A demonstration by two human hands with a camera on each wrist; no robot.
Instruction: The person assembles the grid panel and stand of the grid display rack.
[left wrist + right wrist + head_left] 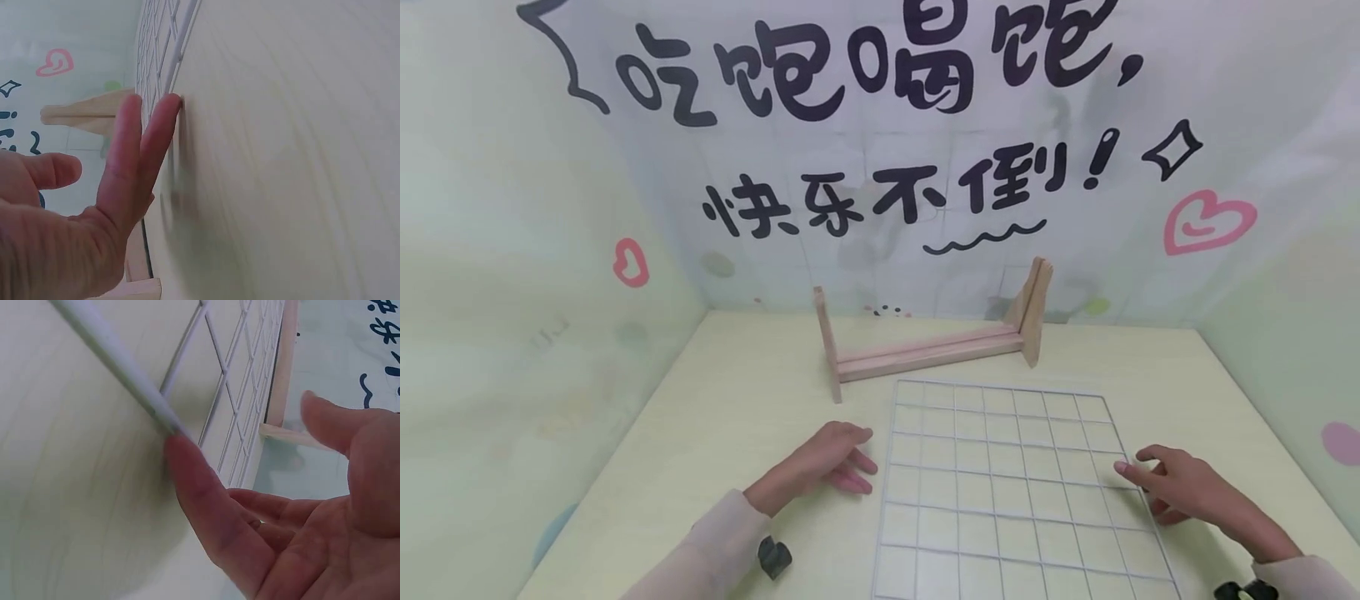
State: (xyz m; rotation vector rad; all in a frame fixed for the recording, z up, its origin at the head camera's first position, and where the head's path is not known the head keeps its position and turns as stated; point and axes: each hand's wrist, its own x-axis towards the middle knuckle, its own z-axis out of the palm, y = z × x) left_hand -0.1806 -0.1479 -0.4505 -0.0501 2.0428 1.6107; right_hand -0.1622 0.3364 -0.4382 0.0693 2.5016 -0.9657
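Beside the wire grid (1028,478), cropped below, left hand (833,455) and right hand (1189,486) have fingers loosely spread.

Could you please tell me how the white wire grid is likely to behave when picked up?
The white wire grid is probably light for its size, being mostly open gaps. It should stay fairly stiff, as its straight wires cross regularly. Its flat shape makes rolling unlikely.

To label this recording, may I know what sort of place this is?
Probably a work booth: a pale tabletop bordered by printed sheets, with a wire grid on it.
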